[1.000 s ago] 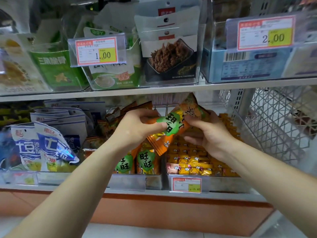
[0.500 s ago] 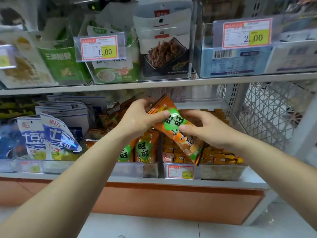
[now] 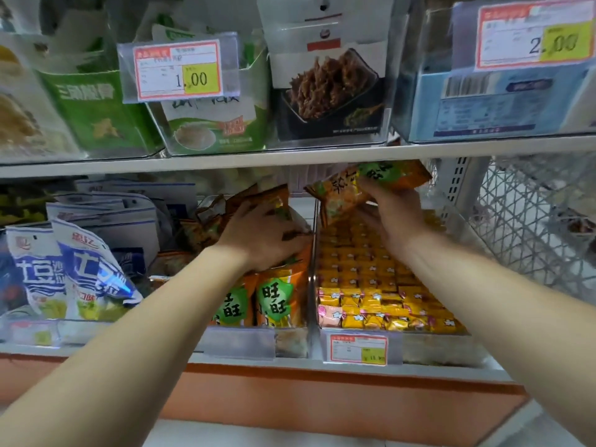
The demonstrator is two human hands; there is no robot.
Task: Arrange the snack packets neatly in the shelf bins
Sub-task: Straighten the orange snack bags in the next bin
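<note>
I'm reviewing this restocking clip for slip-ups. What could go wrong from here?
1. The right hand holds the orange packet above the bin of small yellow sweets; if it slips, it likely lands in the wrong bin.
2. The left hand rests on the crowded orange packets, some askew behind; pushing another in may crumple or topple them.
3. The held packet sits close under the upper shelf and could catch.

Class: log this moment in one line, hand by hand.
left hand: rests on binned packets | right hand: grips held packet above candies | held packet: not yet binned
</note>
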